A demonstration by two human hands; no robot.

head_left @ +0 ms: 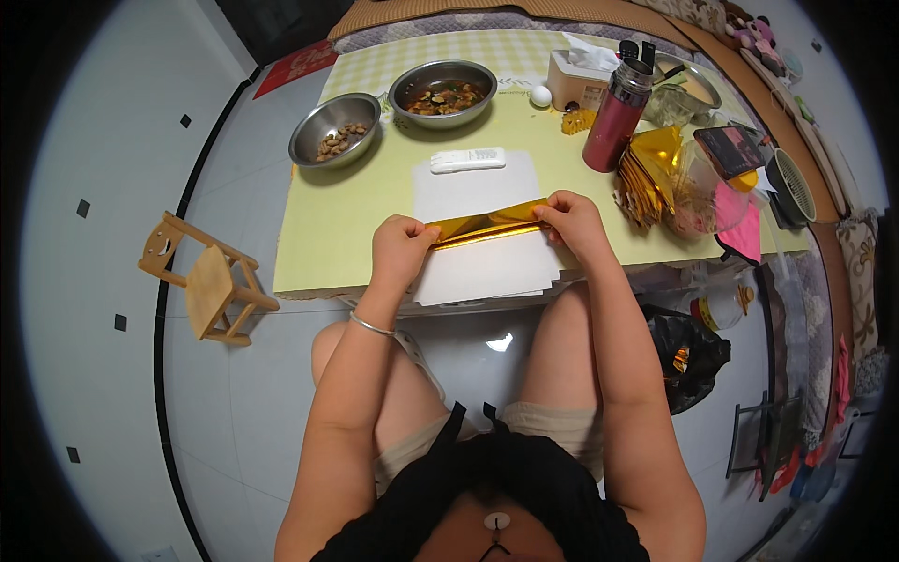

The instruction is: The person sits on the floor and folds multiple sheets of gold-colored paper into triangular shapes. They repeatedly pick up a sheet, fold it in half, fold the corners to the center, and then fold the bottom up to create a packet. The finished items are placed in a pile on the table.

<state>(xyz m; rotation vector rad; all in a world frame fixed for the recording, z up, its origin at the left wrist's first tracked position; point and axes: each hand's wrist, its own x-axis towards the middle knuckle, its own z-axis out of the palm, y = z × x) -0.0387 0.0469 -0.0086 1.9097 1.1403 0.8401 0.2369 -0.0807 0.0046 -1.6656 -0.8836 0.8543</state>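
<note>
Between my hands stretches a strip of shiny gold foil paper (487, 224), with a fold running along its length. My left hand (401, 248) pinches its left end, thumb on top. At the right end, my right hand (572, 223) grips it between thumb and fingers. Beneath the foil lies a stack of white paper sheets (487, 272) at the table's near edge. A white flat case (467, 160) rests on the far part of those sheets.
Two metal bowls, one with peanuts (334, 126) and one with food in sauce (443, 94), stand at the back left. A red thermos (618, 112), folded gold paper (648, 173), a tissue box (578, 80) and a phone (729, 151) crowd the right. A wooden chair (208, 283) stands left.
</note>
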